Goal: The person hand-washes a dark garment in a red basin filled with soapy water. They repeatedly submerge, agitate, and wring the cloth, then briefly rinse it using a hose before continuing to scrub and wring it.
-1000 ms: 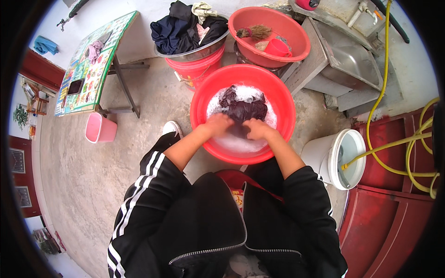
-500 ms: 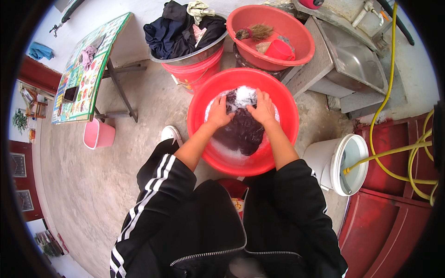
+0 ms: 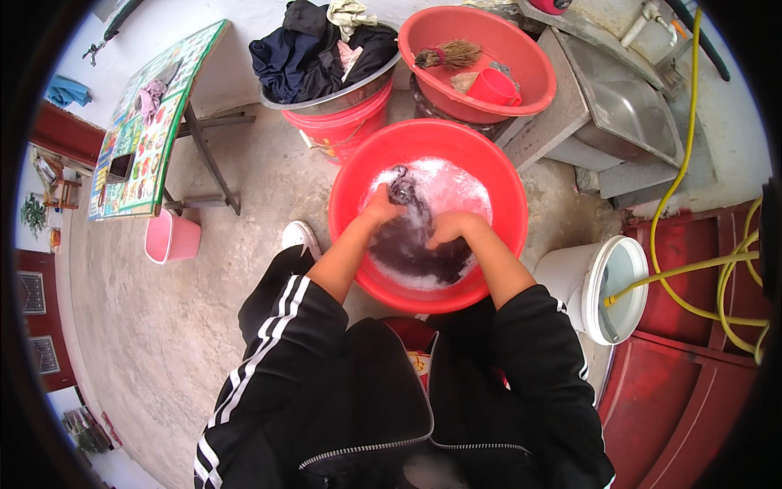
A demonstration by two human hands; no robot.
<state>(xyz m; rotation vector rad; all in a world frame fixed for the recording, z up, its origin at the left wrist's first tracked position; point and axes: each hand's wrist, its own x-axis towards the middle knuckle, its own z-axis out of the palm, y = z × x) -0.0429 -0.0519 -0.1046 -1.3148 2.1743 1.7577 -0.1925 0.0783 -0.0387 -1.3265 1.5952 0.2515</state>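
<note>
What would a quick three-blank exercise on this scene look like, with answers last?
The left hand and right hand are at the dark cloth in a basin coloured ____.
The hose running into the white bucket is coloured ____.
Of both hands, the one nearer that bucket is the ____ one.
Missing words: red; yellow; right.

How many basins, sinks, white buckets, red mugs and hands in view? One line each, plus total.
Basins: 3
Sinks: 1
White buckets: 1
Red mugs: 1
Hands: 2
Total: 8
</note>
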